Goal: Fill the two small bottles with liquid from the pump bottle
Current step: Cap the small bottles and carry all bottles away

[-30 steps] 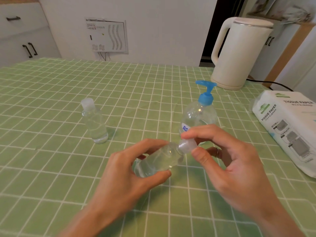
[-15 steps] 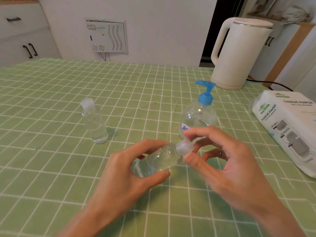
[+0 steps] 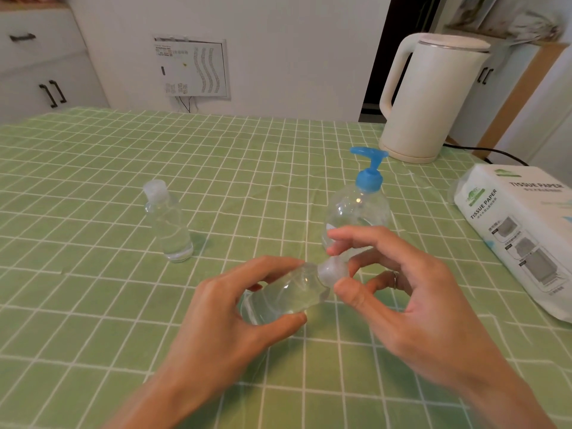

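Green checked cloth w/ white grid lines covers the surface (image 3: 93,320). Its far edge runs along a white wall; near edge is out of frame. A cream kettle (image 3: 433,97) sits at the far right corner, black cable (image 3: 483,150) trailing off to the right behind it. A tissue pack (image 3: 520,236) lies along the right edge, well apart from the hands. A wide stretch of cloth lies btwn the left edge and the mid-surface things, and another btwn those things and the far edge.

Over the near-middle of the surface, the left hand (image 3: 229,317) grips a small bottle (image 3: 278,292), fingers and thumb curled round its body. Bottle is clear plastic, tilted almost flat, neck pointing right and away, clear liquid inside. Its frosted cap (image 3: 332,271) is on and pinched btwn thumb and forefinger of the right hand (image 3: 411,301); the other fingers fan out loosely, a ring (image 3: 395,279) on one.

The 2nd small bottle (image 3: 168,227) stands upright left of centre, capped, holding clear liquid, apart from both hands. The pump bottle (image 3: 359,212) stands upright just behind the right hand's fingers, clear body, blue pump head, lower part hidden; fill level can't be told.
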Motion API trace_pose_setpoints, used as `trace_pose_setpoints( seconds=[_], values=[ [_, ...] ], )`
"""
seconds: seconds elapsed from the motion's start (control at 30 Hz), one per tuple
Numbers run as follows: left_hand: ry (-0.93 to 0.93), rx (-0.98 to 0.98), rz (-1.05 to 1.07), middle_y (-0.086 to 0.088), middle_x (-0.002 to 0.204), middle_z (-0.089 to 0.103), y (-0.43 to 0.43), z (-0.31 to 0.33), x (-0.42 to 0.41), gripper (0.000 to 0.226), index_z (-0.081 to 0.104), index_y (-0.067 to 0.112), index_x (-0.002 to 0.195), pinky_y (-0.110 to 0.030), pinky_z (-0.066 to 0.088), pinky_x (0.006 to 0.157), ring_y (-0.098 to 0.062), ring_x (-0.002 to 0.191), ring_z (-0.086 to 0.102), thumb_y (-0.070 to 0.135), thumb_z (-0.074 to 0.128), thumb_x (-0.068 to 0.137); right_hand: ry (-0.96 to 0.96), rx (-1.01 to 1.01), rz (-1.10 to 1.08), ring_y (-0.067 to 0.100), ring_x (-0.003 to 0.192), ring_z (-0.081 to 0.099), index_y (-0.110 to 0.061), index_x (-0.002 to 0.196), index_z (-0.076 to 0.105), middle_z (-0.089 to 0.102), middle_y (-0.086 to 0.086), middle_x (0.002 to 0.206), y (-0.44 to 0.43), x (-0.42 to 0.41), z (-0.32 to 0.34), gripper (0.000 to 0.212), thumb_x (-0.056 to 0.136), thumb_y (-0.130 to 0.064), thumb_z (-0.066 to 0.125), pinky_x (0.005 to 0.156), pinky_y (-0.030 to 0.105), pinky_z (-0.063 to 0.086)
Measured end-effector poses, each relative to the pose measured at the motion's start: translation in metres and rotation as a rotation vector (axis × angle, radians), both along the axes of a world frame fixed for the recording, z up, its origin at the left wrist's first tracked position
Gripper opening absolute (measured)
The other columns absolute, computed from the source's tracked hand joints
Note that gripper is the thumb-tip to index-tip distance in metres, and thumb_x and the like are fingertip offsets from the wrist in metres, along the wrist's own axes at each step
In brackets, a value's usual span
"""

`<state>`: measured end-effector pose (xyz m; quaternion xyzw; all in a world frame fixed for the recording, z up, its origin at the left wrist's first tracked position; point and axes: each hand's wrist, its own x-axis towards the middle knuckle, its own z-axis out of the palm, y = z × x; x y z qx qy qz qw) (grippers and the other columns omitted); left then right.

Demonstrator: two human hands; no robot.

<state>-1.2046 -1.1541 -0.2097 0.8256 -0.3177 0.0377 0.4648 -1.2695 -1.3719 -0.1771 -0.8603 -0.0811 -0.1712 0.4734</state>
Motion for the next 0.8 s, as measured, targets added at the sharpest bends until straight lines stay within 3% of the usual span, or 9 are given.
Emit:
trace_pose_setpoints(
  seconds=[0.1,0.17,0.27,0.33,0.47,0.53,0.6,0.7,0.8],
  values=[
    [0.004,-0.002,0.000,0.032,0.113,0.072,0.0002,-0.0001,-0.0005,0.050,0.070,0.044,0.120,-0.021,0.052,0.087,0.000,0.105,0.069,0.034,0.084,0.073,-0.013,-0.008,-0.029,0.018,0.094,0.073,-0.036,0.105,0.072,0.075,-0.012,0.103,-0.0016,0.0007,-0.0020,0.019,0.089,-0.047,0.074,0.070,0.025,0.057],
    [0.007,0.002,0.000,0.032,0.113,0.072,0.0002,0.0002,-0.0005,0.051,0.070,0.044,0.120,-0.022,0.052,0.086,0.001,0.106,0.069,0.032,0.087,0.074,0.015,0.023,-0.028,0.019,0.093,0.072,-0.038,0.109,0.072,0.074,-0.010,0.102,-0.0016,0.0007,-0.0016,0.028,0.086,-0.054,0.074,0.070,0.026,0.057],
    [0.007,0.012,0.010,0.032,0.113,0.072,0.0004,0.0000,-0.0002,0.053,0.070,0.044,0.120,-0.022,0.051,0.086,0.002,0.105,0.069,0.029,0.090,0.075,0.007,-0.034,0.004,0.016,0.096,0.072,-0.042,0.117,0.070,0.073,-0.012,0.109,-0.0024,0.0006,-0.0013,0.027,0.090,-0.038,0.075,0.070,0.021,0.056],
    [0.006,0.007,0.008,0.032,0.112,0.072,0.0002,-0.0006,-0.0004,0.051,0.070,0.043,0.120,-0.019,0.051,0.086,0.002,0.105,0.069,0.030,0.090,0.075,-0.001,-0.054,0.000,0.016,0.094,0.072,-0.039,0.110,0.071,0.073,-0.012,0.106,-0.0024,0.0008,-0.0010,0.020,0.090,-0.038,0.075,0.069,0.023,0.056],
    [0.005,0.009,0.006,0.032,0.113,0.072,0.0001,-0.0005,-0.0002,0.053,0.069,0.044,0.121,-0.018,0.051,0.088,0.001,0.106,0.069,0.028,0.090,0.075,-0.001,-0.054,0.006,0.016,0.096,0.071,-0.040,0.117,0.071,0.072,-0.013,0.111,-0.0021,0.0010,-0.0011,0.028,0.091,-0.033,0.076,0.068,0.020,0.056],
    [0.006,0.005,0.006,0.032,0.114,0.071,0.0002,-0.0004,0.0001,0.051,0.069,0.044,0.120,-0.020,0.052,0.088,0.001,0.106,0.069,0.031,0.089,0.075,-0.003,-0.060,0.003,0.017,0.096,0.072,-0.037,0.108,0.071,0.073,-0.012,0.109,-0.0025,0.0014,-0.0014,0.018,0.091,-0.039,0.076,0.066,0.024,0.056],
    [0.008,0.001,0.003,0.032,0.114,0.072,0.0002,0.0000,-0.0003,0.051,0.069,0.044,0.121,-0.024,0.053,0.087,0.001,0.107,0.069,0.032,0.087,0.074,0.012,-0.042,0.008,0.017,0.098,0.071,-0.038,0.112,0.070,0.072,-0.013,0.114,-0.0025,0.0016,-0.0002,0.025,0.089,-0.044,0.076,0.066,0.023,0.056],
    [0.005,-0.003,0.008,0.032,0.113,0.071,-0.0001,0.0002,-0.0009,0.050,0.069,0.045,0.120,-0.026,0.051,0.087,0.002,0.106,0.069,0.036,0.084,0.073,-0.004,-0.093,0.021,0.014,0.100,0.070,-0.040,0.116,0.068,0.071,-0.016,0.114,-0.0025,0.0015,-0.0012,0.026,0.092,-0.031,0.074,0.065,0.020,0.055],
    [0.009,0.000,0.007,0.033,0.113,0.071,0.0004,0.0002,-0.0005,0.051,0.069,0.045,0.121,-0.024,0.050,0.087,0.003,0.106,0.069,0.035,0.086,0.074,0.009,-0.081,0.006,0.015,0.095,0.071,-0.039,0.111,0.068,0.071,-0.016,0.110,-0.0019,0.0021,-0.0007,0.022,0.090,-0.043,0.074,0.063,0.024,0.055]
  ],
)
